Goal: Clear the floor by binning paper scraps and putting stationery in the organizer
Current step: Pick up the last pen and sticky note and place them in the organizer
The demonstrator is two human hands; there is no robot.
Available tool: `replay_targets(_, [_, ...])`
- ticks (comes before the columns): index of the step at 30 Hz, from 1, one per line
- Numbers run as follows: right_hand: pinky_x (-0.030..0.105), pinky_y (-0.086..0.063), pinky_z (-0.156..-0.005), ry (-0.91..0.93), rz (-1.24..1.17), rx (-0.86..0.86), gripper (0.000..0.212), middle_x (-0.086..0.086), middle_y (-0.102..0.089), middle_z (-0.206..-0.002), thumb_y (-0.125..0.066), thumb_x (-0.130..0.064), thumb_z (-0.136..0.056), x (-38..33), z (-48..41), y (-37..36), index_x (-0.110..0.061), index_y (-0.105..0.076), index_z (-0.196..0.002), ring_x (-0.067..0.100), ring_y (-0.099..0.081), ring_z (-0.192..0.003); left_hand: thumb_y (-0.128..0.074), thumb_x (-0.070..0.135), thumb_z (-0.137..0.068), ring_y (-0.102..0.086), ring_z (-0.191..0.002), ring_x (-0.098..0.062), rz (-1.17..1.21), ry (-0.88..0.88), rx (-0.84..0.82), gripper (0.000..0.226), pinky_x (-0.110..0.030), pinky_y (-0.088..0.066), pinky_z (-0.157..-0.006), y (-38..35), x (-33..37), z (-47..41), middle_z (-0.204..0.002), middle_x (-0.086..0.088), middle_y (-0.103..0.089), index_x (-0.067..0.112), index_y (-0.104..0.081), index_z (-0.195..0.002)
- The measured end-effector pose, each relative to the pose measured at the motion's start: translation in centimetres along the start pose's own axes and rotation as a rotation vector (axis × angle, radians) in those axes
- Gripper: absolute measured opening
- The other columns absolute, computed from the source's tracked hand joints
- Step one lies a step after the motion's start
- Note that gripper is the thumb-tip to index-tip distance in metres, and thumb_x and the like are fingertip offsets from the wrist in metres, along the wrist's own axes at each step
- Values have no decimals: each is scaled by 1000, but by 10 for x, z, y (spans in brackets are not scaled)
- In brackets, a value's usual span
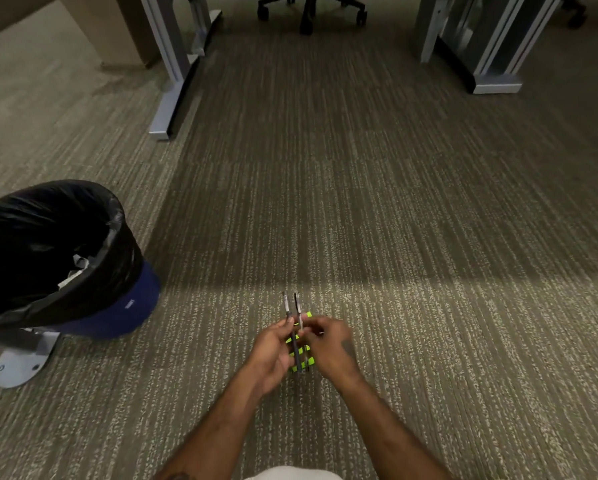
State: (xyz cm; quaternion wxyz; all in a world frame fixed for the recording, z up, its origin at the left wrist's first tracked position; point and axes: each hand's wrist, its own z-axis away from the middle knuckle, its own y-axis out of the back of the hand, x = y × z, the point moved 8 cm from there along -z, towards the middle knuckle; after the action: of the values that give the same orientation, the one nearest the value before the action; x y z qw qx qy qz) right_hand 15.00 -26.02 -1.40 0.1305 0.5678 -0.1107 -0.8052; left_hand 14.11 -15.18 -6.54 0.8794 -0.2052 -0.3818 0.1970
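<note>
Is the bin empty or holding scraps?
Holding some: pale paper scraps show inside the black-lined bin. How full, cannot tell; the interior is dark.

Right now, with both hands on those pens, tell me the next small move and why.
Probably lower the two pens tip-down into the green organizer directly beneath them. The left hand and right hand both pinch them there, the visible carpet shows no more stationery, and paper scraps already sit in the bin.
</note>
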Motion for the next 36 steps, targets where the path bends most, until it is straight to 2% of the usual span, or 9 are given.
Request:
replay_targets(4, [3,-44,-60,43,63,165,16,-14,-71,-78,-62,-17,-91,0,-4,9,-16,-75,-100,-7,-64,-67,-48,14,-98,-69,-91,-24,-32,-25,61,23,-41,-56,-69,9,8,5,-106,-10,-71,9,-59,-118])
replay_targets(6, [14,-47,-75,52,247,270,23,-2,-72,-97,-60,-20,-92,5,-6,16,-13,-71,-110,7,-66,-86,-48,8,-98,-70,-86,-21,-60,-56,123,21,-37,-55,-63,18,14,7,-100,-7,-71,12,-57,-116])
replay_targets(10, [34,-37,-107,-23,615,6,69,15,-41,-143,-60,-43,-89,37,-12,-14,-18,-33,-147,29,-42,-130,-45,7,-99,-70,-78,-17,-63,-105,151,23,-33,-56,-55,32,26,18,-94,-5,-67,14,-57,-118])
replay_targets(12, [39,-36,-109,-16,831,-73,84,17,-28,-152,-59,-53,-86,48,-10,-30,-20,-19,-152,32,-33,-135,-45,8,-99,-71,-76,-16,-56,-119,147,23,-32,-57,-53,39,30,21,-95,-6,-67,16,-57,-118])
replay_targets(15, [39,-37,-107,35,970,-54,90,16,-26,-153,-59,-54,-86,51,-7,-42,-19,-10,-153,30,-31,-135,-44,11,-100,-69,-79,-17,-66,-147,140,25,-32,-56,-57,47,39,25,-96,-6,-69,18,-57,-120])
replay_targets(18, [36,-39,-103,13,860,5,97,12,-33,-146,-69,-44,-82,49,-7,-41,-18,-9,-154,28,-38,-128,-43,12,-100,-69,-80,-19,-78,-163,156,26,-33,-56,-59,53,45,29,-99,-7,-69,18,-57,-122])
replay_targets(22, [34,-48,-86,-186,549,120,103,11,-45,-132,-81,-18,-72,51,-9,-19,-23,-16,-151,28,-52,-113,-44,12,-100,-69,-80,-19,-89,-165,167,27,-35,-54,-60,53,49,32,-100,-8,-68,17,-57,-124])
replay_targets(28, [28,-42,-71,-286,61,145,29,16,-68,-111,-64,-17,-91,53,-21,20,-5,-60,-116,29,-63,-97,-43,11,-100,-68,-75,-16,-98,-176,178,26,-31,-54,-56,30,68,35,-96,-5,-68,16,-57,-122])
replay_targets(36, [40,-51,-82,-204,-248,199,24,21,-69,-108,-55,-16,-96,-47,-46,123,0,-63,-113,32,-66,-95,-38,19,-103,-60,-68,-13,-124,-265,147,30,-28,-49,-53,-87,150,60,-88,-3,-64,13,-54,-127])
